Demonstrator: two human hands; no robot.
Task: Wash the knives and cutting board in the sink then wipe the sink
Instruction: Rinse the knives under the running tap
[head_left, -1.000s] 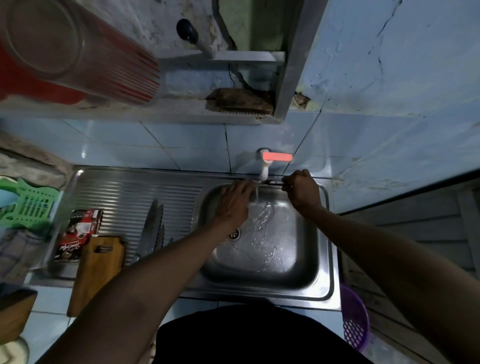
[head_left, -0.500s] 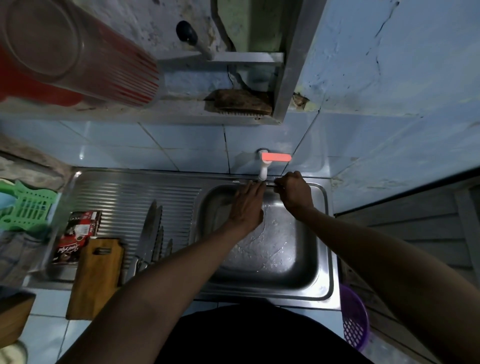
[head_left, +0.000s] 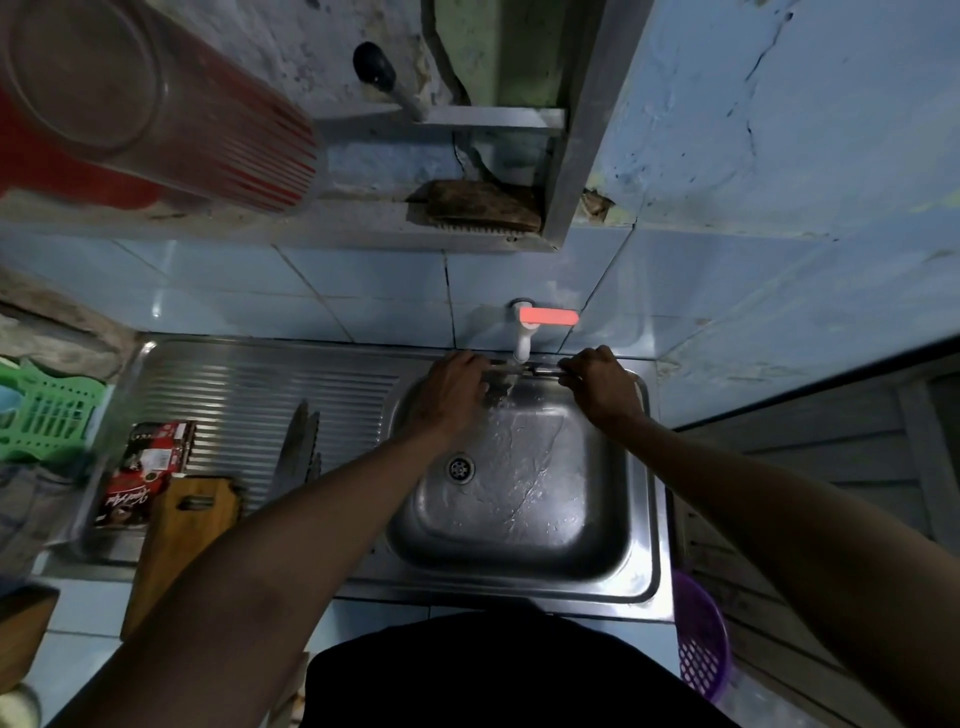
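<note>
Under the white tap (head_left: 521, 343) with its red lever, a knife (head_left: 535, 370) lies level over the back of the steel sink (head_left: 639, 519), and water runs onto it. My right hand (head_left: 600, 384) grips its handle end. My left hand (head_left: 452, 387) curls over the blade end. Several other knives (head_left: 298, 447) lie on the ribbed drainboard to the left. The wooden cutting board (head_left: 176, 540) rests at the drainboard's front edge, partly under my left forearm.
A red packet (head_left: 145, 467) lies beside the board, and a green basket (head_left: 47, 410) stands at far left. A brush (head_left: 478, 208) and a red-striped cup (head_left: 156, 104) sit on the shelf above. A purple basket (head_left: 701, 639) hangs at the sink's right front.
My left hand slid right along the blade toward the tap, then back left. My right hand stayed at the handle, shifting only slightly. Water keeps running.
</note>
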